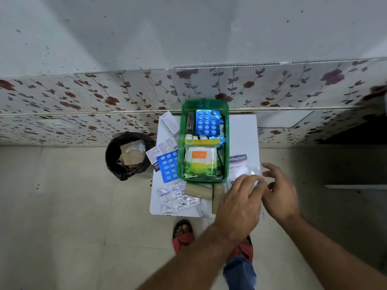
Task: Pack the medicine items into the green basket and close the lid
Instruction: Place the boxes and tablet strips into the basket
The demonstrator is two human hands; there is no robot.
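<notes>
The green basket (pixel 181 143) stands open on a small white table (pixel 245 130), against the wall. Inside it lie a blue blister strip (pixel 206 123), a cotton-bud pack (pixel 200 159) and small bottles (pixel 193 137). A clear Hansaplast plaster pack (pixel 237 161) lies on the table right of the basket. My left hand (pixel 240 203) pinches its near edge, which is blurred. My right hand (pixel 280 193) hovers beside it, fingers spread and empty. Outside the basket lie another blue blister strip (pixel 168 167), a silver blister strip (pixel 177 197), two tan bandage rolls (pixel 198 190), a white box (pixel 171 123) and leaflets (pixel 155 154). No lid can be made out.
A black-lined waste bin (pixel 127 155) with cardboard in it stands on the tiled floor left of the table. A flower-patterned wall panel (pixel 104 101) runs behind. My feet in red sandals (pixel 183 235) are at the table's near edge.
</notes>
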